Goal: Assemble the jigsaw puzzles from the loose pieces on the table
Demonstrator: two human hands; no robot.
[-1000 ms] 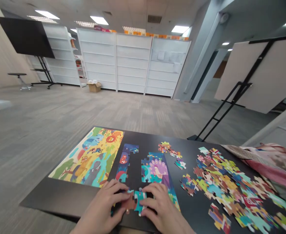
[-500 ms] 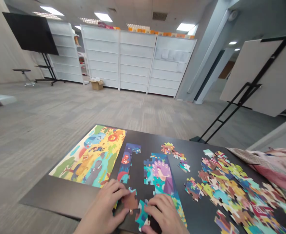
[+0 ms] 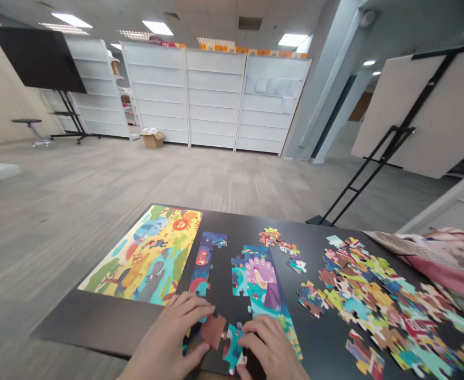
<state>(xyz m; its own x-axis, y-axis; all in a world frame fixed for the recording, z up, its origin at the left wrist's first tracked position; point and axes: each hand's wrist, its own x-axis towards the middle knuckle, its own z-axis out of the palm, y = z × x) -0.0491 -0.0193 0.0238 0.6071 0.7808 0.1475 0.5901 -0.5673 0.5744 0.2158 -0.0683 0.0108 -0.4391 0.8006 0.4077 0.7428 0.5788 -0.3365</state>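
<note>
drawn apart: brown piece (image 3: 213, 331) at left hand (image 3: 167, 335), teal piece (image 3: 232, 348) at right hand (image 3: 269, 345)

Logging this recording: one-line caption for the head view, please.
Left hand on a brown jigsaw piece, right hand on a teal piece, beside loose pieces on a black table.

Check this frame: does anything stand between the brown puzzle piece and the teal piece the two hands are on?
Nothing visible does: the brown puzzle piece at the left hand and the teal puzzle piece at the right hand have only dark table between them.
</note>
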